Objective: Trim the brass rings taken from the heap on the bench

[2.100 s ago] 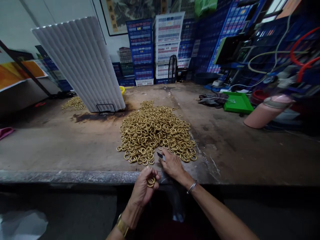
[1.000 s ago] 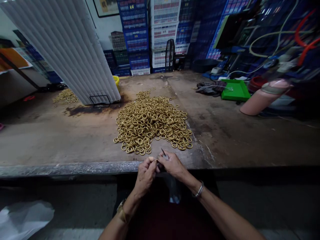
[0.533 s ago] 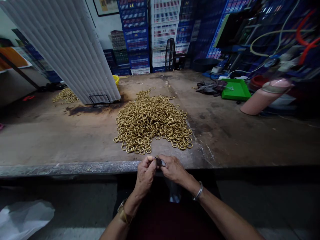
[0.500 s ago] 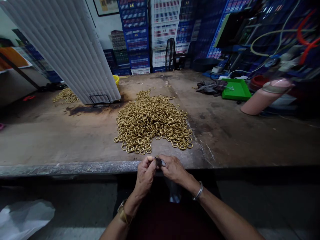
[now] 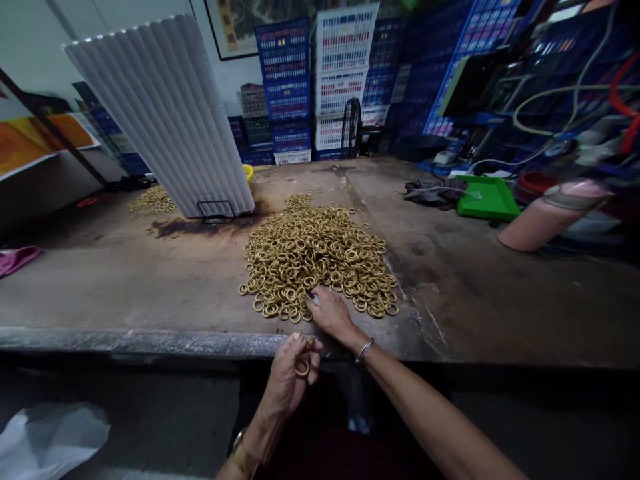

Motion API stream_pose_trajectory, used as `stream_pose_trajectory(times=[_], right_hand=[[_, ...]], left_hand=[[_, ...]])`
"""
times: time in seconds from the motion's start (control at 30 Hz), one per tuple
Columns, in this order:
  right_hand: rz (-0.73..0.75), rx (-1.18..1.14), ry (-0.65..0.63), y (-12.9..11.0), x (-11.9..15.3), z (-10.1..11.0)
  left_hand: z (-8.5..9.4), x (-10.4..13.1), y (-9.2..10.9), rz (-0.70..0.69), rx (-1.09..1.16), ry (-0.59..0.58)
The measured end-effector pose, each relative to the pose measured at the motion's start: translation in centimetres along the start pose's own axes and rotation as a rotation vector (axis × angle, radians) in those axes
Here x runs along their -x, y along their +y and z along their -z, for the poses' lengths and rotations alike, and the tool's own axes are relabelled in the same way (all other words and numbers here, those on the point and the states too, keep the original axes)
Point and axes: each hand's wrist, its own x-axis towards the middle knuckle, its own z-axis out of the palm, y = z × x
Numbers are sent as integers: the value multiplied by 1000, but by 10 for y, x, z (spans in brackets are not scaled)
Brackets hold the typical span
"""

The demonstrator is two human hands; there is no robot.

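Observation:
A wide heap of gold-coloured rings (image 5: 315, 247) lies on the worn table (image 5: 190, 287) in front of me. My left hand (image 5: 294, 363), just below the table's front edge, is closed on a gold ring (image 5: 302, 368) that shows between its fingers. At the near side of the heap is my right hand (image 5: 330, 312), touching or almost touching the rings. Its fingers are closed round a small dark and pale tool (image 5: 313, 297), whose kind I cannot make out. Most of that tool is hidden by the fingers.
A tall grey-white ribbed panel (image 5: 170, 120) stands at the back left on a black wire stand (image 5: 216, 211), beside a smaller ring pile (image 5: 153, 200). To the right are a green tray (image 5: 487, 198) and a pink bottle (image 5: 553, 215). Stacked crates (image 5: 345, 80) stand behind.
My hands have come apart. The right hand has moved forward to the heap with the small tool; the left stays near the edge, a ring now showing in it. The camera view has shifted.

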Motion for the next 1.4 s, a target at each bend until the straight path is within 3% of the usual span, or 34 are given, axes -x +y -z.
stream_pose_trajectory(times=[0.17, 0.3, 0.5, 0.7, 0.87, 1.07, 1.27, 1.4], right_hand=[[-29, 47, -53, -7, -13, -5], [-21, 36, -13, 3, -14, 3], [75, -3, 78, 33, 3, 15], [231, -164, 163, 57, 22, 13], [364, -278, 152, 59, 32, 18], [433, -351, 128, 52, 39, 24], [317, -379, 168, 47, 39, 22], [273, -477, 164, 42, 37, 20]], left_hand=[[2, -4, 7, 53, 159, -16], [2, -12, 9, 26, 166, 25], [-4, -25, 11, -30, 3, 26], [-14, -39, 4, -136, -213, 89], [-19, -48, -3, -229, -477, 58], [-21, -51, -2, -337, -639, 51], [-19, -53, -1, -269, -666, 80], [-19, -50, 3, -140, -594, 20]])
